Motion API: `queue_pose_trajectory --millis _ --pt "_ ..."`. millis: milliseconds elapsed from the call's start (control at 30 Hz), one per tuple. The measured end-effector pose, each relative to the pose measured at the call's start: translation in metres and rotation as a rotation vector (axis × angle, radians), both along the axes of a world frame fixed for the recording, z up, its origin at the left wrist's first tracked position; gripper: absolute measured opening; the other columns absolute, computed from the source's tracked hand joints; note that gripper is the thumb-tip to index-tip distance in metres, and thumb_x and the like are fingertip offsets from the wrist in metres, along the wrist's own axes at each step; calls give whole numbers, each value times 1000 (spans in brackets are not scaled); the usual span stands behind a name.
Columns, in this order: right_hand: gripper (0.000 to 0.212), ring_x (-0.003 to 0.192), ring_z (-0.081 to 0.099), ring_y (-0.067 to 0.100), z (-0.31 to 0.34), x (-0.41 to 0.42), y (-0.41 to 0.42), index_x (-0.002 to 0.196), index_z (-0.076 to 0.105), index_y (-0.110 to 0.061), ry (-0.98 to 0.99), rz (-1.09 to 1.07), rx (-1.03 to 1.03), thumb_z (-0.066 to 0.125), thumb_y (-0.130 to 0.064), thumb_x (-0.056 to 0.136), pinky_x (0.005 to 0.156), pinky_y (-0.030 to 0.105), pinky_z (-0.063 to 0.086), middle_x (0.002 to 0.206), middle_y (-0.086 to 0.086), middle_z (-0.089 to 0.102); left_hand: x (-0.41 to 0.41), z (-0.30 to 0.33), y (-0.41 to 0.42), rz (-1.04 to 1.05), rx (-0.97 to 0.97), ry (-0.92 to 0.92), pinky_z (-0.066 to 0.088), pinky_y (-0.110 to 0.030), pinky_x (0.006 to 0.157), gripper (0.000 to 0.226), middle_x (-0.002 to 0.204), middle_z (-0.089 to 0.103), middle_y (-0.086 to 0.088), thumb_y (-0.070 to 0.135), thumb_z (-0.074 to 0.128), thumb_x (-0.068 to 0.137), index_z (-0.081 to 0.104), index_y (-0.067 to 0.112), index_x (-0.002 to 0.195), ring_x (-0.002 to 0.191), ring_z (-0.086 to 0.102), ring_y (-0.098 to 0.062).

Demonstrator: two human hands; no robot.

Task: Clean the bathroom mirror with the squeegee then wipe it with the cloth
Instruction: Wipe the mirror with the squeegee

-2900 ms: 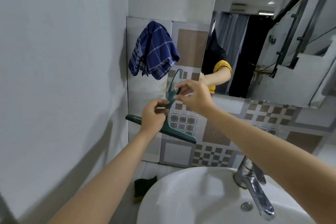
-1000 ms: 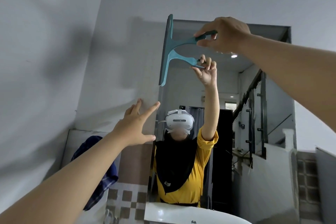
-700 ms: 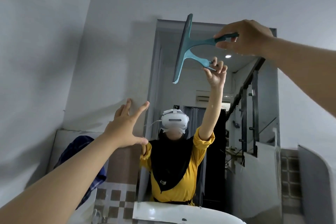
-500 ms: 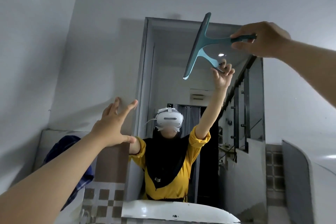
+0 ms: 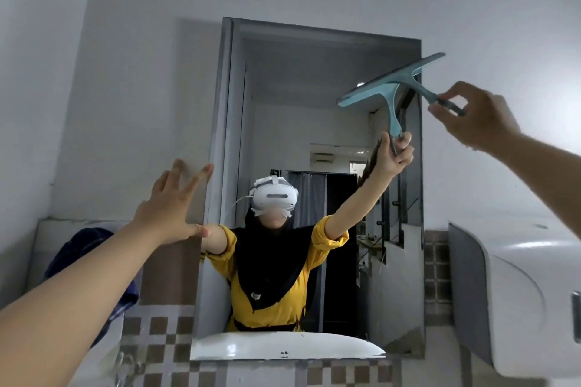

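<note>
The rectangular mirror (image 5: pixel 283 122) hangs on the grey wall above the sink. My right hand (image 5: pixel 474 118) pinches the handle end of the teal squeegee (image 5: pixel 393 80), whose blade lies tilted against the mirror's upper right corner. My left hand (image 5: pixel 171 207) is raised with fingers spread, its fingertips at the mirror's left edge, holding nothing. The blue checked cloth (image 5: pixel 81 248) hangs on the tiled wall at lower left, partly hidden by my left forearm. The mirror reflects a person in yellow with a raised arm.
A white wall dispenser (image 5: pixel 515 302) juts out to the right of the mirror. The white sink rim (image 5: pixel 283 345) shows reflected along the mirror's bottom edge. Brown checked tiles (image 5: pixel 163 327) run below the mirror.
My right hand carried the squeegee from the mirror's top left across to its upper right corner, and the blade turned from near upright to slanted. The left hand stayed open by the left edge.
</note>
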State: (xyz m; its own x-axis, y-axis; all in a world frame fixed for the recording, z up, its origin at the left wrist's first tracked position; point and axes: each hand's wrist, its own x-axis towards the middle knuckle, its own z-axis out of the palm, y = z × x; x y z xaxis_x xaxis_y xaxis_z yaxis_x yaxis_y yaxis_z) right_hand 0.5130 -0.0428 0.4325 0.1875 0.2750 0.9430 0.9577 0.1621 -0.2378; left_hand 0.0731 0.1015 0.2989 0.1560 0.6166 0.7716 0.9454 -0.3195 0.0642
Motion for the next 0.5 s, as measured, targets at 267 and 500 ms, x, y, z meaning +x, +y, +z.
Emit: queue_pose_trajectory --millis 267,500 --pt "18 66 64 24 -38 -89 51 98 43 -20 351 261 132 55 -33 93 56 42 58 81 1 59 0 -1 2 -6 -38 -28 36 -62 102 123 156 -23 -3 48 80 63 -19 57 136 144 -7 -36" --pt "26 62 45 5 -30 -167 67 108 36 -13 743 449 181 53 -29 96 69 28 43 75 -6 43 0 -2 1 -16 -36 -9 40 -61 99 123 155 -26 -7 51 77 66 -24 54 136 144 -10 -36"
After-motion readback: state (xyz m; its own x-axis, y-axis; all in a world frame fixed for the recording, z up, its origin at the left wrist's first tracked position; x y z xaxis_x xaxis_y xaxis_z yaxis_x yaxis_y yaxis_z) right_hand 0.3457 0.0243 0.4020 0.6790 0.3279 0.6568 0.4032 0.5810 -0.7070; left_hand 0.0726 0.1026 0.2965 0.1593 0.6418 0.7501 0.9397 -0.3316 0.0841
